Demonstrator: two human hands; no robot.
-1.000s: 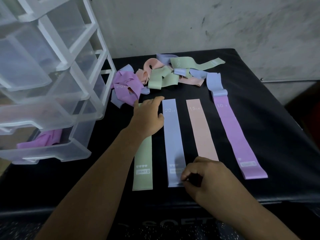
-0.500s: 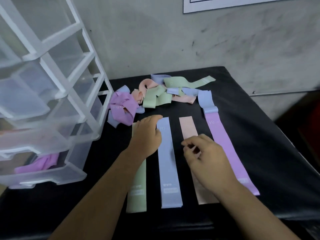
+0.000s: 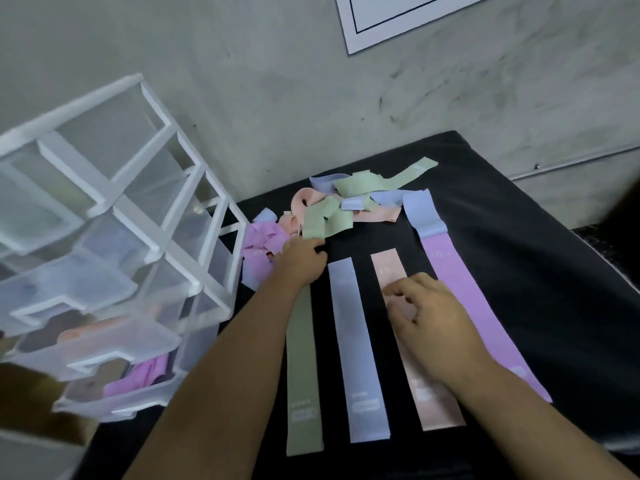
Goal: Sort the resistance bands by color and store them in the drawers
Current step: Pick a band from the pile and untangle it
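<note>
Four bands lie flat side by side on the black table: a green band [image 3: 303, 368], a blue band [image 3: 356, 348], a pink band [image 3: 429, 403] and a purple band [image 3: 467, 303]. A tangled pile of bands [image 3: 332, 213] in the same colours sits behind them. My left hand [image 3: 303, 261] rests palm down on the far end of the green band, at the pile's edge, fingers curled. My right hand [image 3: 426, 313] hovers over the pink band with fingers loosely spread, holding nothing. The clear drawer unit [image 3: 114, 258] stands at the left.
The bottom drawer [image 3: 138, 379] is pulled out with purple bands inside; a drawer above it shows something pink. A concrete wall with a white paper sheet [image 3: 391, 19] rises behind the table. The table's right edge [image 3: 609, 265] drops off to a dark floor.
My left hand slid up the green band to the pile's edge. My right hand moved from the blue band's near end up over the pink band. The camera tilted upward.
</note>
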